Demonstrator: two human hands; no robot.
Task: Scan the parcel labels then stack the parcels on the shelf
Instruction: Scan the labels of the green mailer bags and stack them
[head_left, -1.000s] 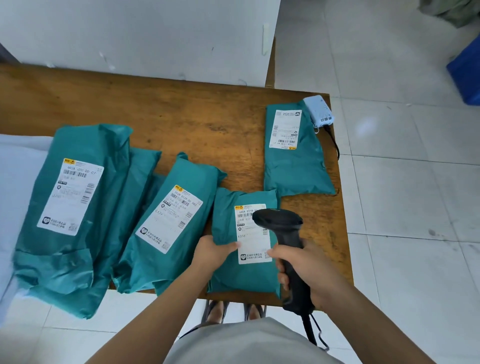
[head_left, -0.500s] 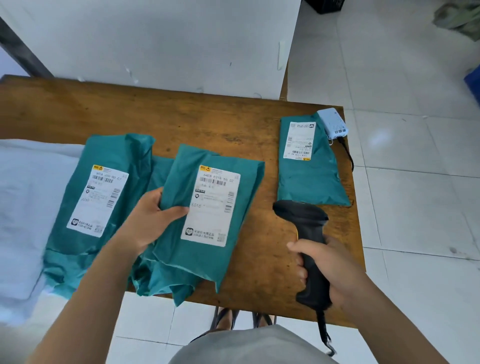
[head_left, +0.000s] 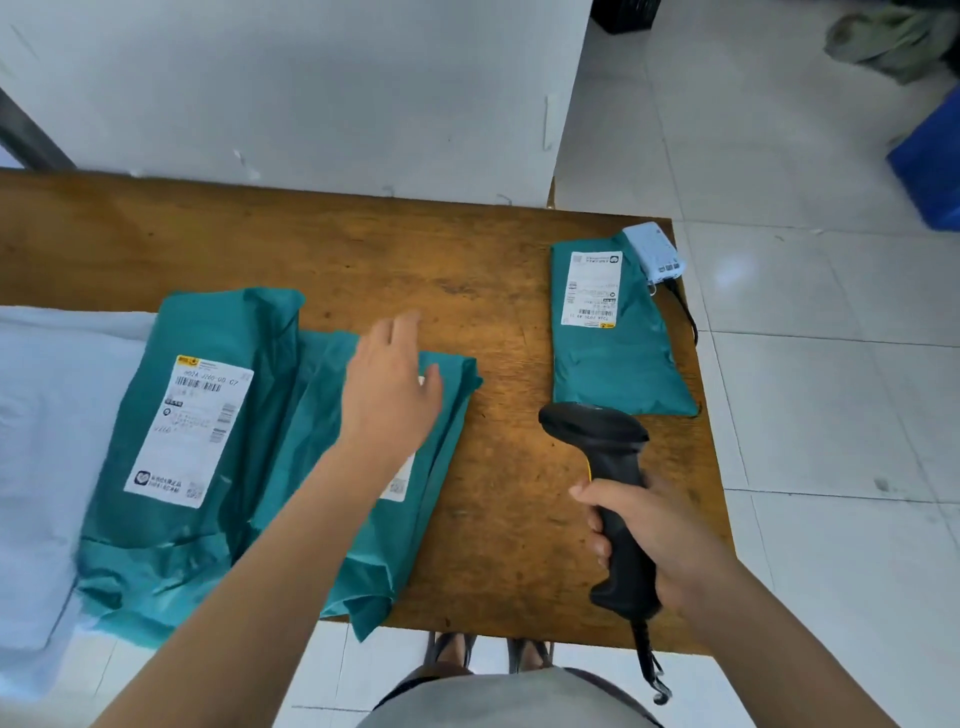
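Since no shelf shows, stacking: seemingly not begun.
Left hand (head_left: 389, 384): loose, empty, over nine-o'clock parcels (head_left: 208, 415).
Right hand (head_left: 654, 540): grips scanner (head_left: 608, 467).
One-o'clock parcel (head_left: 613, 364): unstacked.

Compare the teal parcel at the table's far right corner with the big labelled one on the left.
Size: the left parcel is clearly larger than the right parcel. Label: the left parcel's yellow mark sits at the far end; the right parcel's at the near end. Placing: the left parcel abuts another parcel; the right parcel lies alone beside a white device. Both are teal mailers, white labels up.
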